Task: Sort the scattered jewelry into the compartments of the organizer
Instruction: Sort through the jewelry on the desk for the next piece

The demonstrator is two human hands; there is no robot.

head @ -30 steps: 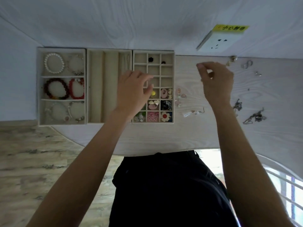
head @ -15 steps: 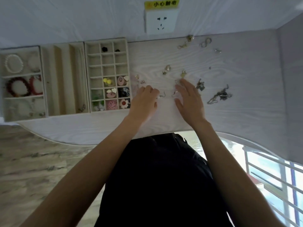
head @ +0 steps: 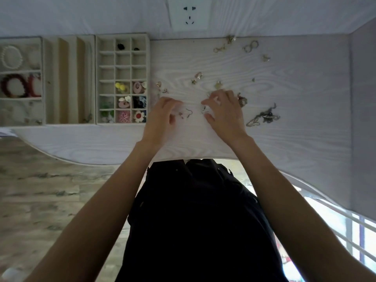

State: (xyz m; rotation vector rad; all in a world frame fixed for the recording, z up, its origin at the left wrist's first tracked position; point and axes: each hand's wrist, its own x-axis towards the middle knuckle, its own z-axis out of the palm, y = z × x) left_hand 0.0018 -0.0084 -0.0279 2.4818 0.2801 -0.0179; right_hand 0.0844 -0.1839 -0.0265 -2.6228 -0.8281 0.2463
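Pale table (head: 284, 139) nearer, hands (head: 162, 117) barely shifted

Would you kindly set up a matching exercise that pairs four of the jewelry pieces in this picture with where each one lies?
Things:
1. white bead bracelet
2. yellow beads
3. tangled dark chain
4. hook earring

Places:
A. on the bare table, right of the right hand
B. top compartment of the far-left tray
C. between the left hand and the right hand
D. a small cell of the grid tray

Pairs: 1-B, 2-D, 3-A, 4-C
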